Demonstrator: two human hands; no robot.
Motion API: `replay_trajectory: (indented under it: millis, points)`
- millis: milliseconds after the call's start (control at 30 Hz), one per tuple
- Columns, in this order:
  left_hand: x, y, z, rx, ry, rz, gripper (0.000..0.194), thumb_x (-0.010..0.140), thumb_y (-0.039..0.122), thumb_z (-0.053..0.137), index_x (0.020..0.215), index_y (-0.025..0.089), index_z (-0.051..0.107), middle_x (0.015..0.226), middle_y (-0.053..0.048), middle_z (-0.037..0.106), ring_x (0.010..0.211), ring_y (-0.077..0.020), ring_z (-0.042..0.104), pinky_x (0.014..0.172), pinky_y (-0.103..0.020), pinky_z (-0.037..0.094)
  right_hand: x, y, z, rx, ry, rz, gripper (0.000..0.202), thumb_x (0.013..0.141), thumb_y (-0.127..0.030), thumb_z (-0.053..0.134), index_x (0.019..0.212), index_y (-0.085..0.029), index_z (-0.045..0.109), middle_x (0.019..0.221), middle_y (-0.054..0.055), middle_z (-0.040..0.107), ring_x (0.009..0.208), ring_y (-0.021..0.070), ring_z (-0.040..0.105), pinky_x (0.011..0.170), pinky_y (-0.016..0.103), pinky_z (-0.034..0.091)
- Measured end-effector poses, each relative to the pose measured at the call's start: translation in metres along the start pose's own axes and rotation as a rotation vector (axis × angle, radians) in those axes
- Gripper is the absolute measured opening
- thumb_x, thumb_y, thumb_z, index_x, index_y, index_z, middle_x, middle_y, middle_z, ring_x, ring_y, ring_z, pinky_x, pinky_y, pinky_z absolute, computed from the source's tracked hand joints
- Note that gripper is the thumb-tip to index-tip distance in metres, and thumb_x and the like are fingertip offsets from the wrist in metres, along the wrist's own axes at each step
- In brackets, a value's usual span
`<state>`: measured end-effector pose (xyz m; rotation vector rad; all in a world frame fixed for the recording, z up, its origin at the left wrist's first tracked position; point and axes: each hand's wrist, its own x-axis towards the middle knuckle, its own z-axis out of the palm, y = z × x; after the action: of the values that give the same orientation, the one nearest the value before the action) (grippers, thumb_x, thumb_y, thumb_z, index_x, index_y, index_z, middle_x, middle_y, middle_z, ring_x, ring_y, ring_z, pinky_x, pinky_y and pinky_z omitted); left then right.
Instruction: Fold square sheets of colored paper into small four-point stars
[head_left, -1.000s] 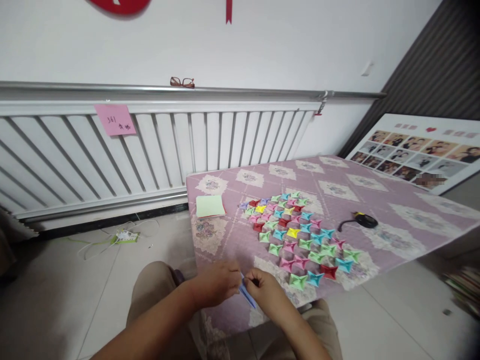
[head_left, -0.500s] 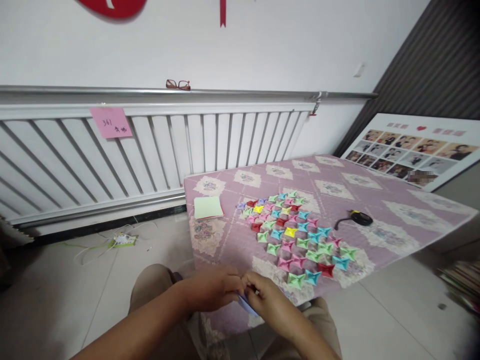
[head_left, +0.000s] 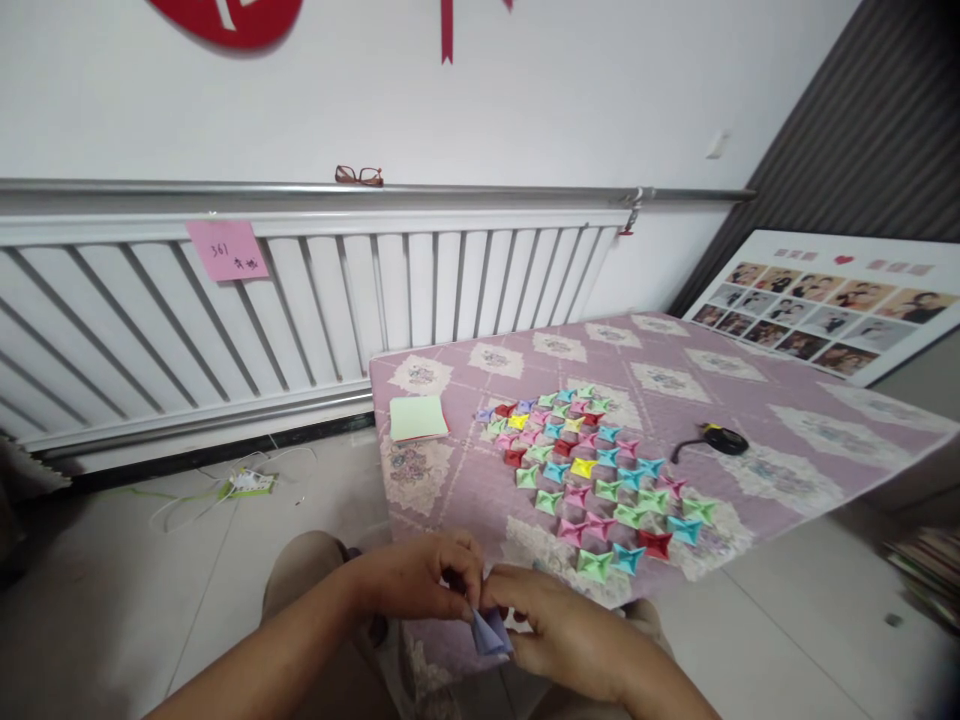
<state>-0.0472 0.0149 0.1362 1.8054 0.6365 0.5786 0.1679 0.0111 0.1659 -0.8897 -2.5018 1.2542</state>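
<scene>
Between my two hands is a small piece of folded lavender paper (head_left: 490, 636), held over the near edge of the table. My left hand (head_left: 433, 578) pinches its upper left side between thumb and fingertips. The fingers of my right hand (head_left: 551, 620) are closed on its right side. Folds stand up in the paper, and part of it is hidden behind my fingers. Just beyond my hands, several small folded paper pieces (head_left: 582, 467) in green, blue, pink, red, yellow and purple lie in slanting rows on the tablecloth.
A stack of square paper (head_left: 418, 417), pale green on top, lies at the table's left edge. A black tape measure (head_left: 724, 439) rests on the purple patterned tablecloth (head_left: 480, 480) at right. A white radiator (head_left: 315, 310) stands behind; a power strip (head_left: 251, 484) lies on the floor.
The lavender paper has turned and shows more of its folds now. My right hand has rotated and shifted slightly right and down, and the fingers of my left hand have moved along the paper.
</scene>
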Motion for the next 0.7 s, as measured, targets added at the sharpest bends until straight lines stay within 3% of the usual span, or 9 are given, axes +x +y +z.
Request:
replay_trajectory:
  millis: [200, 433, 700]
  points:
    - [-0.002, -0.004, -0.003, -0.352, -0.003, -0.009, 0.036, 0.072, 0.048, 0.073, 0.072, 0.016, 0.057, 0.086, -0.001, 0.053, 0.081, -0.0136, 0.051, 0.078, -0.028, 0.041, 0.001, 0.000, -0.007, 0.123, -0.030, 0.101, 0.002, 0.075, -0.020, 0.060, 0.076, -0.021, 0.061, 0.075, -0.003, 0.055, 0.070, 0.0130, 0.050, 0.061, 0.020, 0.035]
    - [-0.007, -0.002, 0.006, -0.486, 0.174, -0.037, 0.038, 0.070, 0.045, 0.076, 0.078, 0.015, 0.055, 0.110, -0.006, 0.050, 0.089, -0.0147, 0.050, 0.078, -0.028, 0.038, 0.000, 0.006, -0.006, 0.380, 0.017, 0.133, 0.007, 0.077, -0.024, 0.059, 0.072, -0.018, 0.057, 0.069, -0.004, 0.047, 0.066, 0.0115, 0.042, 0.061, 0.021, 0.034]
    - [-0.001, 0.007, 0.018, -0.657, 0.311, -0.041, 0.049, 0.061, 0.044, 0.082, 0.062, 0.015, 0.043, 0.088, -0.003, 0.054, 0.074, -0.0113, 0.049, 0.066, -0.023, 0.038, 0.006, 0.002, -0.001, 0.590, 0.050, 0.180, 0.005, 0.068, -0.014, 0.055, 0.069, -0.018, 0.058, 0.064, -0.006, 0.050, 0.060, 0.0093, 0.042, 0.058, 0.020, 0.033]
